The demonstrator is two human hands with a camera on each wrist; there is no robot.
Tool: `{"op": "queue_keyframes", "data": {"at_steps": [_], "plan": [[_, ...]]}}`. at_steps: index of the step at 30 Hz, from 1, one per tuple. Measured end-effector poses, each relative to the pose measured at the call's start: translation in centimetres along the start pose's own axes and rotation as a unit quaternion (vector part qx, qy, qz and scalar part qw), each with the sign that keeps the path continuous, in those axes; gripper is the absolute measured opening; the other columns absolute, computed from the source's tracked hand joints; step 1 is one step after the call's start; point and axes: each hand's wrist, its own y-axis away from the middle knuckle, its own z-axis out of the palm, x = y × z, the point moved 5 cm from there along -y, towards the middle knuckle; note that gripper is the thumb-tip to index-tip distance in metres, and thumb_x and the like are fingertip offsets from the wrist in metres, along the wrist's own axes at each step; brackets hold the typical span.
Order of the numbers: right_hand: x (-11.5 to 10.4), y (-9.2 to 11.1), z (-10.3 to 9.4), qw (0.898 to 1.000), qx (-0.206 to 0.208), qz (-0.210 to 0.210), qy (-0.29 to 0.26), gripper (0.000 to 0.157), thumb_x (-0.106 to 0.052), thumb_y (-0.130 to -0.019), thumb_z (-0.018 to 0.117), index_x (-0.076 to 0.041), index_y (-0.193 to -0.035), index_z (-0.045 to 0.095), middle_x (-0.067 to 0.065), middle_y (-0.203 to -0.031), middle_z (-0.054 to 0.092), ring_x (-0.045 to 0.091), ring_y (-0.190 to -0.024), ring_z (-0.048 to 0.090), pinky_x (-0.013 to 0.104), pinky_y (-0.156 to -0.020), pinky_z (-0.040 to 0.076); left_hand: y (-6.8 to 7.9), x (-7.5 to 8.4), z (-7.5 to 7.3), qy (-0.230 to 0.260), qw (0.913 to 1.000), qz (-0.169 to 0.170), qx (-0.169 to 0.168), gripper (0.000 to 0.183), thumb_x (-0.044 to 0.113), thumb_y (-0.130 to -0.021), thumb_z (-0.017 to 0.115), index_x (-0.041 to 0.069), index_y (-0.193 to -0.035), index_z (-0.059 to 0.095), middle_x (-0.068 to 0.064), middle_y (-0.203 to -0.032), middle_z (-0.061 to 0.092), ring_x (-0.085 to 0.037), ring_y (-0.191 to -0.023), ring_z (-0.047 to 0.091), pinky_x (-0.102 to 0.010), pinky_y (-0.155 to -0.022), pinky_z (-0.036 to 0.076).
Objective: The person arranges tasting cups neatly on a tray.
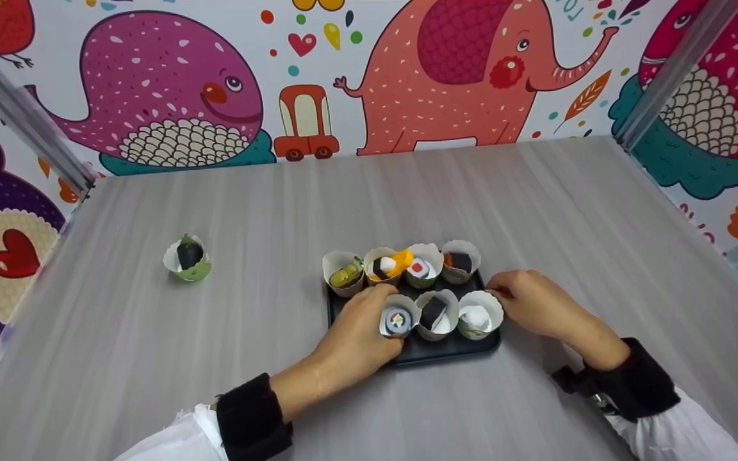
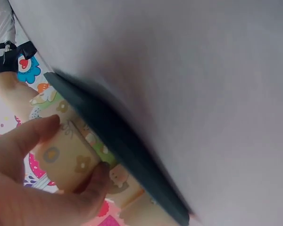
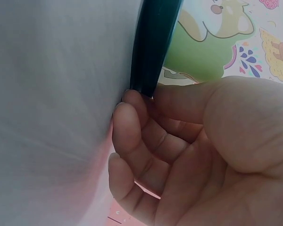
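My left hand point(image 1: 356, 326) grips a paper cup point(image 2: 68, 155) with scalloped rim and printed pictures, thumb and fingers on either side. A round sushi roll piece point(image 1: 398, 322) lies in it. This cup is over the front left of a dark tray point(image 1: 452, 351). At the tray's right edge, my right hand point(image 1: 532, 301) pinches the rim between thumb and curled fingers, as the right wrist view shows. Beside the held cup in the front row stand a cup with a black-wrapped piece point(image 1: 434, 312) and a cup with a white ball point(image 1: 475, 317).
Along the tray's back row, several cups hold toy food: a green piece point(image 1: 346, 274), a yellow-topped piece point(image 1: 389, 264), a red-centred roll point(image 1: 419, 268) and a dark piece point(image 1: 459, 261). A lone cup point(image 1: 197, 271) with a dark piece stands far left. Printed panels point(image 1: 305, 38) border the table.
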Motion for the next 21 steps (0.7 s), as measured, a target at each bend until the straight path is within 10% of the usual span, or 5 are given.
{"op": "queue_keyframes", "data": {"at_steps": [21], "plan": [[-0.02, -0.03, -0.02, 1.000, 0.003, -0.001, 0.002, 0.010, -0.004, -0.096, 0.068, -0.005, -0.091, 0.076, 0.000, -0.084, 0.072, 0.017, -0.076, 0.063, 0.043, -0.071, 0.053, -0.34, -0.46, 0.59, -0.025, 0.9988, -0.002, -0.042, 0.070, -0.012, -0.077, 0.076, -0.005, -0.142, 0.053, -0.020, -0.140, 0.058, -0.032, -0.128, 0.057, -0.045, -0.107, 0.048]]}}
